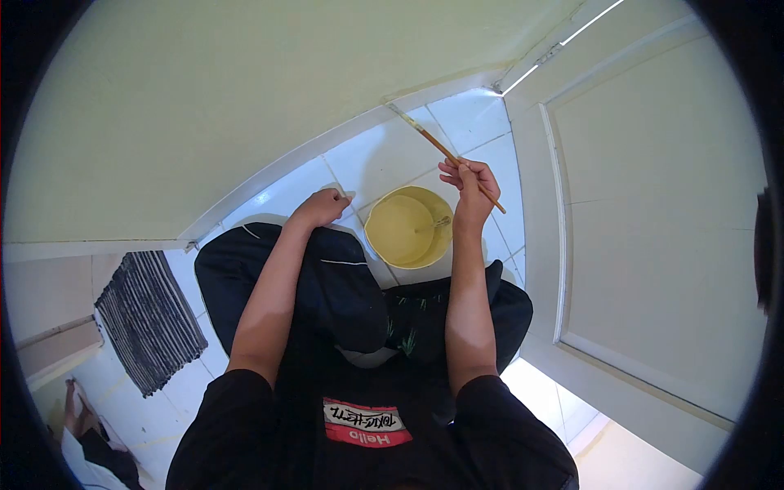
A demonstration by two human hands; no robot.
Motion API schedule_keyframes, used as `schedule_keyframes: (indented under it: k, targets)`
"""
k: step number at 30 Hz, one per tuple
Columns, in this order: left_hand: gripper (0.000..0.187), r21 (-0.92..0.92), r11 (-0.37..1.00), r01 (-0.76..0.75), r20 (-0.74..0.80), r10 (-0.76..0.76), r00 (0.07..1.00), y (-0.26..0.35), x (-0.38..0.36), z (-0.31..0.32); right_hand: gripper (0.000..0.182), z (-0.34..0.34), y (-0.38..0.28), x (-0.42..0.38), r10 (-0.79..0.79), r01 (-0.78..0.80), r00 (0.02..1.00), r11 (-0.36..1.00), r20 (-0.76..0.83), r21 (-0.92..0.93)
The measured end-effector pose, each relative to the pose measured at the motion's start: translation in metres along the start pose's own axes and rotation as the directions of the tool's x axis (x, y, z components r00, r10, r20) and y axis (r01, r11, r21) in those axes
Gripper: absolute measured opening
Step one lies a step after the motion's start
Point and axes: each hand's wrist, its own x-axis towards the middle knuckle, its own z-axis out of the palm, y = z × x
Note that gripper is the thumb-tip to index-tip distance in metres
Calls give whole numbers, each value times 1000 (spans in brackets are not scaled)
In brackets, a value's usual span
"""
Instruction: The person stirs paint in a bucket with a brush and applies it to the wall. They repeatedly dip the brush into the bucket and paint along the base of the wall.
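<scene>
My right hand (474,186) grips a thin paintbrush (435,144) by its long brown handle. Its bristle end reaches up and left to the top edge of the white baseboard (314,145), where that meets the pale yellow wall (220,90). Below and left of the hand, a yellow bucket (369,242) of pale yellow paint (398,222) stands on the floor, with a stirring piece leaning inside at its right. My left hand (324,207) rests by my bent knee with its fingers curled closed; a small whitish bit shows at the fingertips, and I cannot tell what it is.
A panelled white door (653,220) stands on the right, hinged close to the wall's corner. White tiles (482,114) cover the floor. At left lie a striped dark mat (153,322) and, lower down, part of another person (98,445).
</scene>
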Motion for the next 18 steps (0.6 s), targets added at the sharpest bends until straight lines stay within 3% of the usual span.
schedule_keyframes:
  k: [5, 11, 18]
  targets:
    - [49, -12, 1000, -10, -16, 10, 1000, 0, -2, -1, 11, 10, -6, -1, -20, 19, 995, 1000, -101, -10]
    - [49, -34, 999, 0, -22, -1, 1000, 2, -4, -1, 13, 0, -2, -2, 9, -9, 1000, 1000, 16, -18]
    - [50, -18, 1000, -22, -6, 22, 1000, -6, 4, 1, 12, 9, -9, -2, -16, 15, 996, 1000, -83, -3]
